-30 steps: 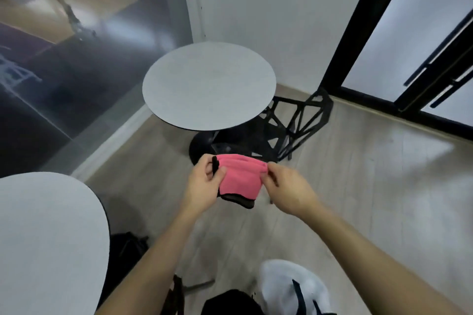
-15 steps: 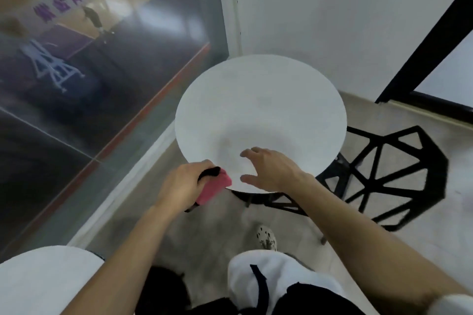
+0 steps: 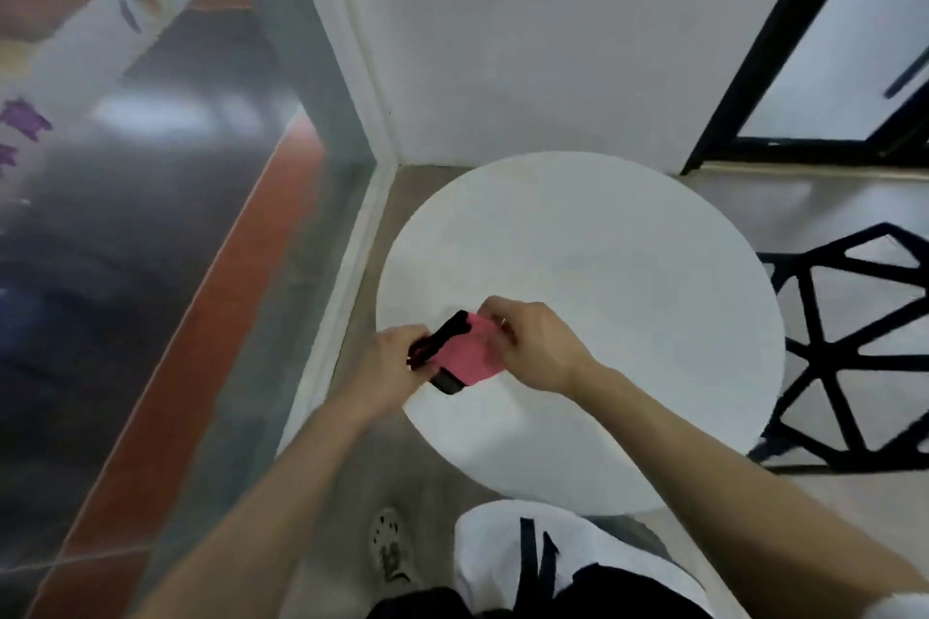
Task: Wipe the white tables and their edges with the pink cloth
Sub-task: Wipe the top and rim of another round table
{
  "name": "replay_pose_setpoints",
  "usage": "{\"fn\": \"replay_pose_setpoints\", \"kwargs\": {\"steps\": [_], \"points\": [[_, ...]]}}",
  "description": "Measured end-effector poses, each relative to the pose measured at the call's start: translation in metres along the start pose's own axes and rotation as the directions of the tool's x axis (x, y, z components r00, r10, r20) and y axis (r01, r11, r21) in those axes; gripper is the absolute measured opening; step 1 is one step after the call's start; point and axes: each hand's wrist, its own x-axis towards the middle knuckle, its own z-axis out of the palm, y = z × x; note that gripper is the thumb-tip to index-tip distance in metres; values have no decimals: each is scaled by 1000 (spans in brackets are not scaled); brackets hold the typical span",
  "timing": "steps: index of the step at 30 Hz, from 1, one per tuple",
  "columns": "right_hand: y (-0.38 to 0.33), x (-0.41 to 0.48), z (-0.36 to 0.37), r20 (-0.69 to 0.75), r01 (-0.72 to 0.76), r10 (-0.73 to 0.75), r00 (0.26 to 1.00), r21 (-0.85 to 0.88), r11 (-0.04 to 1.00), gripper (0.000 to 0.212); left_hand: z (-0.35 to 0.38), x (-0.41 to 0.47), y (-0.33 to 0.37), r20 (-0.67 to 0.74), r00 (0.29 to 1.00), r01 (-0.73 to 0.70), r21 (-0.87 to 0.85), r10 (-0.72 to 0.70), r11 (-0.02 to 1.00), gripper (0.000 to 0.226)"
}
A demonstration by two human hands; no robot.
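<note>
Stood at the six o'clock side of the round white table (image 3: 628, 317), looking down on it. Held the pink cloth (image 3: 472, 354) over the tabletop close to its nine o'clock rim, stretched between both hands. Gripped the cloth's black-trimmed end with the left hand (image 3: 389, 367), at nine o'clock of the cloth, fingers curled tight around that end. Pinched the opposite end with the right hand (image 3: 535, 347), at three o'clock of the cloth, thumb and fingers closed together on the pink fabric. Could not tell whether the cloth touched the tabletop or hung just above it. Had a black lattice chair (image 3: 854, 352) at three o'clock of the table, just beside its rim. Faced a white wall (image 3: 553, 40) at twelve o'clock, with a black-framed door (image 3: 754, 65) toward two o'clock and a glass wall (image 3: 151, 266) running along nine to ten o'clock. Wore a pale shoe (image 3: 391, 550), planted on the floor at seven o'clock of the table.
</note>
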Motion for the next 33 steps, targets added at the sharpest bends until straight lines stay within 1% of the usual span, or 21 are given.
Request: {"fn": "replay_pose_setpoints", "kwargs": {"steps": [1, 3, 4, 7, 8, 9, 11, 12, 14, 16, 18, 20, 22, 23, 25, 27, 28, 29, 31, 32, 33], "points": [[-5, 2, 12, -17, -76, 77, 997, 61, 995, 8, -11, 14, -11, 27, 998, -50, 26, 50, 998, 19], [-24, 2, 33, 3, -216, 218, 976, 147, 965, 33, -33, 34, -23, 126, 972, -209, 84, 198, 974, 17], [-33, 1, 42, 15, -267, 268, 963, 151, 952, 38, -43, 42, -26, 201, 943, -287, 86, 266, 954, 17], [-45, 2, 62, -103, -376, 394, 913, 161, 913, 25, -62, 73, -22, 388, 820, -503, 137, 422, 853, 10], [-45, 1, 64, -154, -406, 431, 889, 167, 898, 24, -63, 88, -19, 415, 780, -577, 190, 468, 794, 12], [-44, 0, 65, -196, -443, 473, 859, 180, 878, 21, -63, 105, -17, 439, 737, -656, 279, 514, 702, 15], [-40, -6, 64, -253, -538, 572, 781, 192, 820, 19, -55, 137, -10, 494, 636, -771, 436, 593, 464, 20], [-37, -9, 63, -274, -587, 628, 728, 223, 778, 24, -51, 152, -7, 529, 592, -802, 461, 608, 380, 23], [-31, -13, 62, -326, -657, 722, 610, 302, 691, 39, -43, 177, -2, 614, 543, -835, 470, 573, 288, 28], [-22, -6, 59, -344, -701, 779, 524, 344, 624, 34, -39, 200, 3, 684, 497, -861, 466, 535, 203, 31], [-5, 13, 54, -383, -721, 813, 439, 389, 573, 26, -36, 228, 8, 732, 450, -882, 453, 512, 129, 32], [5, 32, 52, -412, -751, 824, 388, 377, 543, 39, -38, 248, 9, 744, 416, -894, 440, 523, 85, 32], [15, 51, 52, -417, -783, 846, 333, 378, 494, 53, -42, 272, 10, 781, 383, -909, 413, 493, 51, 32], [18, 57, 52, -413, -786, 853, 320, 386, 482, 55, -46, 283, 10, 792, 375, -911, 410, 481, 35, 32], [21, 67, 53, -419, -787, 863, 282, 413, 457, 42, -49, 310, 13, 811, 355, -913, 408, 466, -15, 33], [17, 73, 52, -469, -798, 860, 201, 431, 421, 26, -47, 340, 18, 833, 310, -923, 380, 459, -67, 33], [13, 78, 54, -506, -794, 847, 164, 441, 418, 22, -45, 353, 20, 845, 277, -931, 354, 458, -89, 34], [6, 85, 57, -554, -779, 821, 137, 451, 435, 23, -42, 365, 24, 856, 238, -939, 324, 459, -117, 35], [-16, 106, 65, -687, -711, 721, 90, 463, 530, 32, -36, 393, 31, 877, 158, -945, 268, 455, -189, 41], [-24, 119, 75, -756, -695, 651, 65, 434, 574, 35, -32, 409, 35, 885, 117, -945, 238, 450, -223, 46], [-28, 133, 90, -795, -712, 603, 67, 386, 587, 39, -29, 424, 40, 893, 74, -945, 206, 444, -255, 51]]}}
